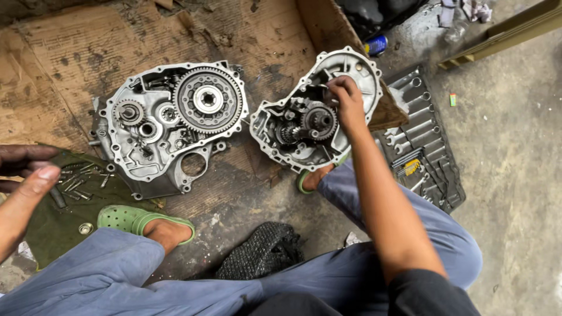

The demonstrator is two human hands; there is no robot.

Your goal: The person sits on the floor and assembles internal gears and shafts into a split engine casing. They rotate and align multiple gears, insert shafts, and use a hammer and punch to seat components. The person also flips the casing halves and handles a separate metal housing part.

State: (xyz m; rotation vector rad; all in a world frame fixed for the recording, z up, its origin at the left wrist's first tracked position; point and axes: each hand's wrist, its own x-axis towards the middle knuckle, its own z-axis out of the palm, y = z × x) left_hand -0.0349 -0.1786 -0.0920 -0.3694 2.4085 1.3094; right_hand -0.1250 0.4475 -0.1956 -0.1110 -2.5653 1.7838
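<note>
Two grey engine case halves lie on worn cardboard (76, 52). The left case half (146, 161) carries a large toothed gear (208, 99) and a smaller one (129, 111). My right hand (349, 102) reaches into the right case half (358, 65). Its fingertips are curled on a small part just above the dark gear cluster (313, 124); the part itself is hidden by the fingers. At the frame's left edge, my left hand (26, 178) hovers with thumb and fingers apart and holds nothing. It is over a green cloth (52, 225) strewn with several bolts (76, 182).
A dark tool roll with several wrenches (427, 155) lies right of the cases on the concrete floor. A black mesh rag (263, 251) sits between my legs. My foot in a green sandal (126, 217) rests by the cloth. A blue can (376, 45) stands behind the cardboard.
</note>
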